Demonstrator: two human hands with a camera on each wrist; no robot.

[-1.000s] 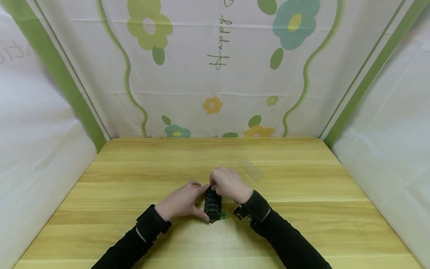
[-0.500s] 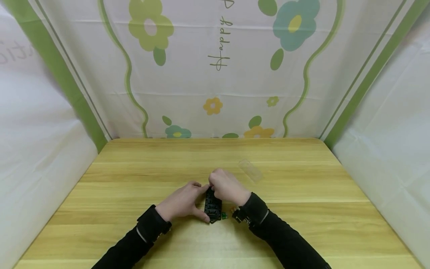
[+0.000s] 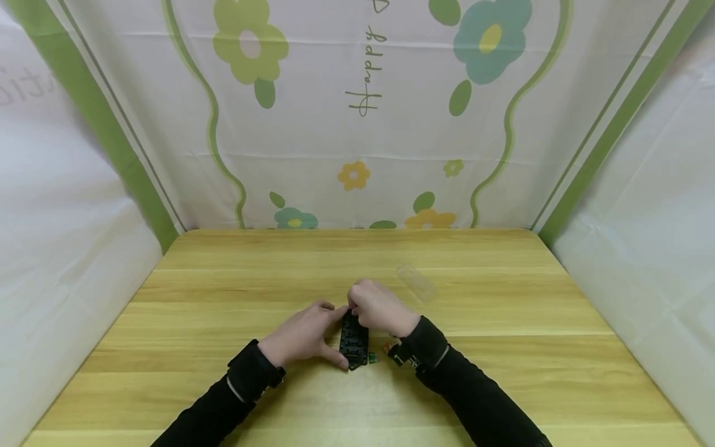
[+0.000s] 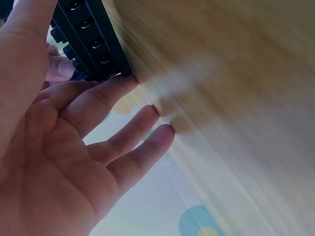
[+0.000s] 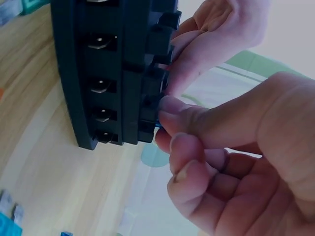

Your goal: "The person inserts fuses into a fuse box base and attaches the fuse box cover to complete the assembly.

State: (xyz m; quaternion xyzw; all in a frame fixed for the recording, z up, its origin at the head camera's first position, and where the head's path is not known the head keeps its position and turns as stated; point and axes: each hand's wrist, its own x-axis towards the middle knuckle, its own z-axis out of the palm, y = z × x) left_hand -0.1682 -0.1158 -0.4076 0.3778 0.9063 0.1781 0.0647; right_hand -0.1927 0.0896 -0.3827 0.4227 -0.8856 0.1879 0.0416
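Observation:
A black fuse block (image 3: 354,343) lies lengthwise on the table between the hands, its row of metal terminals showing in the right wrist view. My left hand (image 3: 301,336) grips it end to end, with the thumb at the near end and a fingertip at the far end. Over the block's far end, my right hand (image 3: 381,308) pinches a small fuse (image 5: 158,124) between thumb and forefinger. Only a sliver of blue shows there; the fingers hide the rest. Beside the near end lies a green blade fuse (image 3: 373,358).
A clear plastic cover (image 3: 416,282) lies on the wooden table (image 3: 503,385) beyond the right hand. Small orange pieces (image 3: 388,346) sit near the right wrist. In the right wrist view, a teal blade fuse (image 5: 8,226) shows metal prongs. Patterned cloth (image 3: 313,136) encloses the table.
My right hand shifts only slightly at the block's far end, its wrist moving a little left and back. The left hand and the fuse block stay in place.

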